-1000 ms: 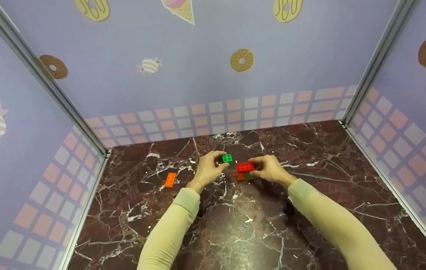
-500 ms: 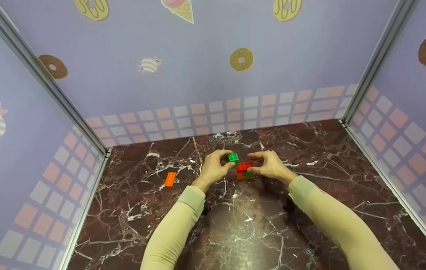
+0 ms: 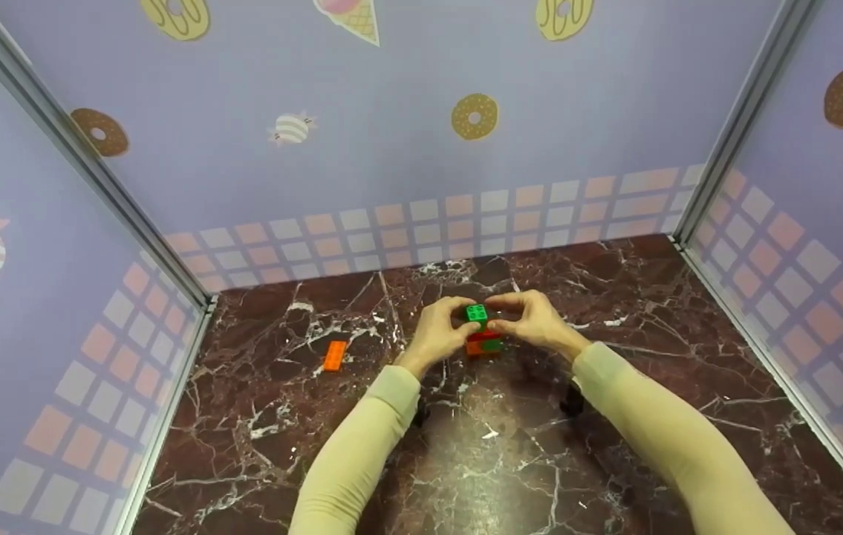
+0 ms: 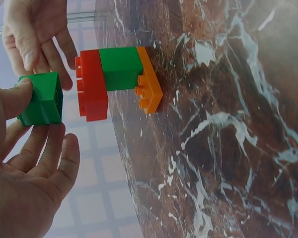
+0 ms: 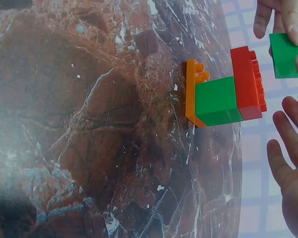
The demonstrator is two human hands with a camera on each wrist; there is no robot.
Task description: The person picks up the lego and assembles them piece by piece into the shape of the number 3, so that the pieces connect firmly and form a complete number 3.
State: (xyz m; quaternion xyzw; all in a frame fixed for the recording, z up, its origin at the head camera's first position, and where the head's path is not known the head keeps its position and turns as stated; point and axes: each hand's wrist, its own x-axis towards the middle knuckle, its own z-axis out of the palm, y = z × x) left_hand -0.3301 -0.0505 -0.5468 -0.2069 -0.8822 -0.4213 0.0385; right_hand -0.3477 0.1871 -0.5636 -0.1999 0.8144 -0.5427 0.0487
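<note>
A green block point(image 4: 39, 101) is pinched between thumb and fingers of my left hand point(image 3: 437, 333). It hangs apart from and above a small stack, as the left wrist view shows. On top of that stack lies a red brick point(image 4: 94, 87), studs up. Beneath it is another green block point(image 5: 216, 101), seated on one end of an orange plate point(image 4: 151, 87) whose other studs are bare. My right hand point(image 3: 536, 323) is beside the held block with fingers fairly straight. Its thumb overlaps the block's edge in the right wrist view; whether it touches is unclear.
A loose orange brick point(image 3: 334, 356) lies on the dark marbled tabletop point(image 3: 258, 416), left of the hands. Patterned purple panels point(image 3: 391, 148) enclose the back and both sides.
My left hand has carried the green block rightward, from left of the stack to over it. My right hand has come off the red brick and risen beside the green block.
</note>
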